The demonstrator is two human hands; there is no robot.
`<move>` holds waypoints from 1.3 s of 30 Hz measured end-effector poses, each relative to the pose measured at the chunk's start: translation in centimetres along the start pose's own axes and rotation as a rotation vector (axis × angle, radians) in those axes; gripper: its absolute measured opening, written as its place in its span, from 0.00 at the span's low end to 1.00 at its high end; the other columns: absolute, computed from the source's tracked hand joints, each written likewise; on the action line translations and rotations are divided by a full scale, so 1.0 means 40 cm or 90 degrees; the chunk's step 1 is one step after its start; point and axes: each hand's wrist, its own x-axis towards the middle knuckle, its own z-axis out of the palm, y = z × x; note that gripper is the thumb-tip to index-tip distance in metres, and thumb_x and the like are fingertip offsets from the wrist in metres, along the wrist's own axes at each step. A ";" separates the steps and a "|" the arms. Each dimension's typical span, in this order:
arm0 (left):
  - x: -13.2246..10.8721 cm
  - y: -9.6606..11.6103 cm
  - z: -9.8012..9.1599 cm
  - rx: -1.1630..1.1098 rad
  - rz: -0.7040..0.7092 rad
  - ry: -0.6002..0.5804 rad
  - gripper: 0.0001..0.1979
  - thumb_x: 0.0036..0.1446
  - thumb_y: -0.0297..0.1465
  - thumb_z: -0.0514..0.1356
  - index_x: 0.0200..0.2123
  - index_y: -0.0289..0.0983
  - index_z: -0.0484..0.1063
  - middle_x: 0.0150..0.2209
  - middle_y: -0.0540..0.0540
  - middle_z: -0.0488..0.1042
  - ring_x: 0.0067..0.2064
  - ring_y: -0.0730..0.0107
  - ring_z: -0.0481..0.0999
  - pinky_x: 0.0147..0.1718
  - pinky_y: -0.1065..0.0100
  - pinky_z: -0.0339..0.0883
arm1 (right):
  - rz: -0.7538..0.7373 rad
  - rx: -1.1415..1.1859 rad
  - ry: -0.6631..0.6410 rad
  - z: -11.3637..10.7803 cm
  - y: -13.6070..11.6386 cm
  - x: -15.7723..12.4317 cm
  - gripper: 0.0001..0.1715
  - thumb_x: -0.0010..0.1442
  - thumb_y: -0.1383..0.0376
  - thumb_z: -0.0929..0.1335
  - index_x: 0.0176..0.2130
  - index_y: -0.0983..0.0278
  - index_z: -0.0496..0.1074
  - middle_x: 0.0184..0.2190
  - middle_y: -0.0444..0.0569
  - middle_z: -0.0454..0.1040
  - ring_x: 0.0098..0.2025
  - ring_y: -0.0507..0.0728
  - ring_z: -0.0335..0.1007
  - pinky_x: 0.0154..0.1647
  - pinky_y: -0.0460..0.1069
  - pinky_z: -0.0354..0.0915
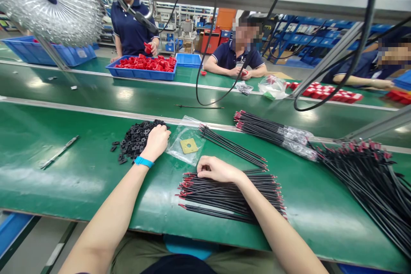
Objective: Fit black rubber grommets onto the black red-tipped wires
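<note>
My left hand (158, 139), with a blue band at the wrist, rests on the right side of a pile of small black plastic pieces (136, 137). Its fingers curl down into the pile, and their tips are hidden. Over the upper left of a stack of short black cables (224, 192) with red stripped ends is my right hand (216, 169). Those fingers are curled closed; whatever lies between them is hidden. Between and beyond my hands, a yellow square plate (189, 146) with a hole lies on a clear plastic bag (175, 143).
More black cables (234, 147) lie beyond my right hand. Wrapped bundles (272, 130) and a large cable heap (369, 175) are at right. A pen-like metal tool (60, 152) lies left. Across the line, co-workers handle red parts near a blue bin (141, 72). Black cords hang overhead.
</note>
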 end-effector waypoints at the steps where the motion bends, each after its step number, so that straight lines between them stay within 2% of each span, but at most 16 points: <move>1: 0.000 0.001 0.000 -0.012 -0.007 0.001 0.13 0.61 0.26 0.51 0.36 0.34 0.76 0.36 0.38 0.71 0.41 0.56 0.69 0.39 0.60 0.60 | 0.014 0.019 0.030 -0.004 0.006 0.005 0.05 0.60 0.65 0.69 0.34 0.63 0.75 0.30 0.44 0.72 0.31 0.52 0.68 0.31 0.44 0.63; 3: -0.002 0.005 0.000 -0.040 -0.025 0.004 0.13 0.61 0.27 0.52 0.39 0.35 0.77 0.37 0.39 0.71 0.40 0.58 0.71 0.38 0.62 0.61 | 0.045 0.035 0.123 -0.015 0.021 0.020 0.09 0.64 0.65 0.65 0.41 0.64 0.75 0.29 0.44 0.73 0.29 0.52 0.69 0.32 0.45 0.64; 5: -0.004 0.008 0.000 -0.067 -0.043 0.011 0.13 0.62 0.28 0.52 0.41 0.35 0.76 0.39 0.40 0.71 0.39 0.60 0.72 0.35 0.63 0.61 | 0.060 -0.008 0.235 -0.020 0.039 0.039 0.14 0.65 0.67 0.62 0.47 0.64 0.74 0.31 0.45 0.75 0.31 0.52 0.70 0.36 0.47 0.65; 7: -0.005 0.011 0.001 -0.094 -0.056 0.024 0.13 0.63 0.29 0.53 0.43 0.36 0.76 0.40 0.42 0.70 0.38 0.62 0.73 0.32 0.65 0.61 | 0.061 -0.095 0.321 -0.016 0.057 0.057 0.16 0.64 0.69 0.62 0.48 0.62 0.75 0.36 0.47 0.76 0.36 0.53 0.72 0.40 0.47 0.65; 9: -0.005 0.011 0.003 -0.130 -0.067 0.042 0.12 0.62 0.31 0.54 0.44 0.37 0.77 0.41 0.43 0.70 0.37 0.63 0.74 0.31 0.66 0.62 | 0.070 -0.182 0.358 0.000 0.071 0.070 0.16 0.64 0.69 0.63 0.48 0.61 0.76 0.38 0.48 0.76 0.39 0.54 0.72 0.41 0.47 0.65; 14: 0.004 0.009 0.023 -0.286 -0.094 0.099 0.11 0.59 0.33 0.59 0.43 0.36 0.77 0.38 0.45 0.70 0.34 0.67 0.73 0.35 0.67 0.66 | 0.120 -0.357 0.326 0.040 0.075 0.079 0.15 0.67 0.65 0.63 0.48 0.58 0.76 0.37 0.47 0.75 0.38 0.54 0.72 0.38 0.45 0.63; 19: 0.012 0.013 0.032 -0.432 -0.103 0.143 0.14 0.57 0.29 0.57 0.45 0.33 0.76 0.38 0.44 0.71 0.30 0.71 0.71 0.38 0.67 0.69 | 0.155 -0.451 0.231 0.040 0.062 0.082 0.15 0.68 0.65 0.62 0.46 0.59 0.77 0.37 0.48 0.75 0.39 0.54 0.73 0.37 0.45 0.61; 23: 0.012 0.025 0.019 -0.501 -0.087 0.139 0.15 0.57 0.28 0.56 0.46 0.34 0.76 0.36 0.45 0.73 0.33 0.69 0.72 0.38 0.67 0.68 | 0.155 -0.489 0.207 0.040 0.060 0.081 0.15 0.67 0.65 0.62 0.44 0.60 0.78 0.35 0.49 0.75 0.36 0.55 0.73 0.36 0.46 0.61; 25: 0.010 0.038 0.011 -0.538 -0.099 0.141 0.14 0.56 0.30 0.59 0.45 0.35 0.77 0.31 0.47 0.73 0.31 0.70 0.71 0.36 0.68 0.67 | 0.144 -0.472 0.236 0.040 0.061 0.077 0.15 0.67 0.65 0.62 0.44 0.60 0.78 0.35 0.49 0.75 0.36 0.54 0.73 0.36 0.46 0.61; 28: 0.005 0.069 0.006 -0.639 -0.136 0.138 0.16 0.53 0.34 0.63 0.45 0.35 0.77 0.29 0.48 0.72 0.28 0.72 0.68 0.31 0.70 0.64 | 0.112 -0.405 0.339 0.038 0.062 0.065 0.13 0.67 0.64 0.63 0.44 0.60 0.77 0.34 0.47 0.75 0.36 0.53 0.73 0.36 0.45 0.61; 31: 0.000 0.106 0.008 -0.749 -0.131 0.091 0.15 0.52 0.37 0.65 0.41 0.35 0.79 0.30 0.46 0.74 0.28 0.72 0.69 0.29 0.71 0.64 | 0.050 -0.328 0.421 0.037 0.061 0.053 0.13 0.68 0.63 0.63 0.43 0.60 0.77 0.32 0.46 0.75 0.33 0.52 0.71 0.35 0.45 0.60; 33: -0.002 0.126 0.013 -0.791 -0.104 0.051 0.15 0.52 0.37 0.65 0.40 0.35 0.79 0.33 0.44 0.74 0.30 0.71 0.70 0.30 0.71 0.64 | 0.013 -0.290 0.438 0.038 0.060 0.050 0.13 0.68 0.62 0.63 0.41 0.60 0.76 0.30 0.45 0.73 0.30 0.51 0.69 0.33 0.44 0.60; 39: -0.007 0.149 0.021 -0.835 -0.058 -0.041 0.21 0.56 0.34 0.62 0.53 0.37 0.73 0.38 0.44 0.77 0.34 0.69 0.72 0.36 0.69 0.67 | 0.001 -0.246 0.457 0.041 0.066 0.051 0.14 0.68 0.61 0.63 0.38 0.61 0.76 0.28 0.45 0.72 0.27 0.51 0.66 0.31 0.45 0.58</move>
